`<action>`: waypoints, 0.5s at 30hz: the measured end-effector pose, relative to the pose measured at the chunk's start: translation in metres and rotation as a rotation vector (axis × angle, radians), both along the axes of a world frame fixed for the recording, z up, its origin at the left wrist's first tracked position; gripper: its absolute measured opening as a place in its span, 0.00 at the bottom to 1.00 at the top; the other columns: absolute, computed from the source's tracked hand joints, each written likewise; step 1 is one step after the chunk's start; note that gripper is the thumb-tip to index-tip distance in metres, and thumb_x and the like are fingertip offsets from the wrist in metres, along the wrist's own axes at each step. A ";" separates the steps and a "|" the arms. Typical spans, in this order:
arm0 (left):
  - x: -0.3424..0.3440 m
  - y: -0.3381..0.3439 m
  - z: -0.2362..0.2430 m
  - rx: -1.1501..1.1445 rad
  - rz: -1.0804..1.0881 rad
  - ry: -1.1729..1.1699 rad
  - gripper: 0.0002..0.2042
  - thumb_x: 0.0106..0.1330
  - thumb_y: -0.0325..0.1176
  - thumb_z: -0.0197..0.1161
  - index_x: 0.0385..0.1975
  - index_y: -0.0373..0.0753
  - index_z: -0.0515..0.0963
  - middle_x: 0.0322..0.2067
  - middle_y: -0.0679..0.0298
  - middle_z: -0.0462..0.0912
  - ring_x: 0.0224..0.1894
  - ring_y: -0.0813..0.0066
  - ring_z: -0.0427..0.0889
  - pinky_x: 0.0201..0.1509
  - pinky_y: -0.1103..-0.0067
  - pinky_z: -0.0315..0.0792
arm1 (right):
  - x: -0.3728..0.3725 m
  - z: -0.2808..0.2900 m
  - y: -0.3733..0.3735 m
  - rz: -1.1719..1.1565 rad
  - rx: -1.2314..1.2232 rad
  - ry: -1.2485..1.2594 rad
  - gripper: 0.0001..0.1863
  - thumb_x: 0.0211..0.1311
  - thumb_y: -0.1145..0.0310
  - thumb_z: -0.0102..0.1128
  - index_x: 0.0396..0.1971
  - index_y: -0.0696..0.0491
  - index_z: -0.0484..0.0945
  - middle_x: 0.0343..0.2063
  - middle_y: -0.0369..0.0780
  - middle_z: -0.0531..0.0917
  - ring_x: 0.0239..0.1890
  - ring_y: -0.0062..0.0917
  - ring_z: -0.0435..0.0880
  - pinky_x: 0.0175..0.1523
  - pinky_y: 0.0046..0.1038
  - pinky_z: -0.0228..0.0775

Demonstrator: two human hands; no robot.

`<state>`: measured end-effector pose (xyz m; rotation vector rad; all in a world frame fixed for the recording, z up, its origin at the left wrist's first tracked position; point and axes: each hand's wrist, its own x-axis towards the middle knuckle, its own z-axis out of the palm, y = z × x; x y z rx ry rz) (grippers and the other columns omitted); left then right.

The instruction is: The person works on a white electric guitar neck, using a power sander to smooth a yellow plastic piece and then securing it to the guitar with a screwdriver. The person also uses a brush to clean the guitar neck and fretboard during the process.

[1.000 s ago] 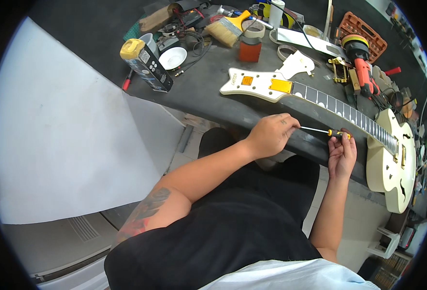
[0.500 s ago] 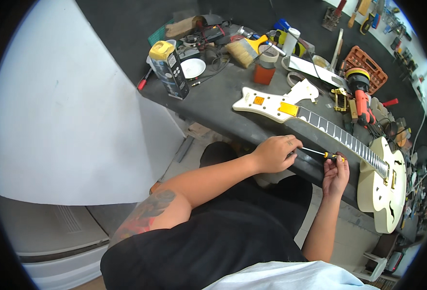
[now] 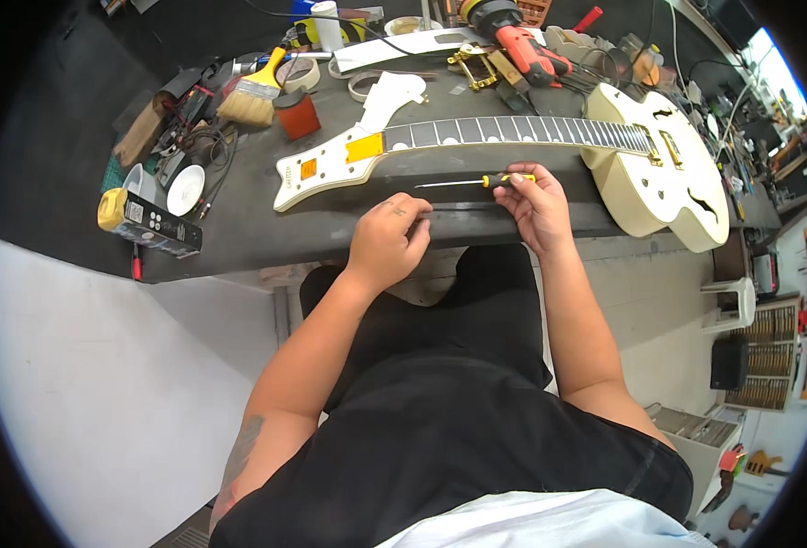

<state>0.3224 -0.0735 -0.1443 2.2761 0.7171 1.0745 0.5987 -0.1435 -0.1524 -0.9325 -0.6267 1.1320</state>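
In my right hand (image 3: pixel 538 205) is a screwdriver (image 3: pixel 449 184) with a black and yellow handle, its thin shaft pointing left. My left hand (image 3: pixel 388 239) is closed just below and left of the screwdriver's tip, apart from it. Its fingertips are curled together, and what they hold, if anything, is hidden. Beyond both hands a cream electric guitar (image 3: pixel 624 196) lies face up along the bench. Its headstock (image 3: pixel 337 175) is at the left, with an orange-yellow plate (image 3: pixel 364 147) near the nut. A white pickguard-shaped piece (image 3: pixel 390 95) lies behind the headstock.
On the dark bench (image 3: pixel 266 245) stand a box with a yellow top (image 3: pixel 152 224), a white lid (image 3: pixel 185 190), an orange block (image 3: pixel 296 116) and a wide paintbrush (image 3: pixel 250 99). A red power tool (image 3: pixel 531 53) and a gold bracket (image 3: pixel 473 68) lie behind the neck.
My view has swung to the right and the bench appears turned. The screwdriver's tip, which was at my left fingers, is now apart from them. The screwdriver stays in my right hand.
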 end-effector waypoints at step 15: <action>0.008 0.002 -0.007 0.091 0.003 0.002 0.08 0.60 0.22 0.70 0.38 0.37 0.83 0.32 0.59 0.85 0.36 0.56 0.87 0.42 0.66 0.80 | -0.005 0.000 0.002 -0.002 -0.011 -0.087 0.11 0.74 0.77 0.65 0.52 0.60 0.77 0.47 0.44 0.86 0.43 0.27 0.91 0.53 0.30 0.86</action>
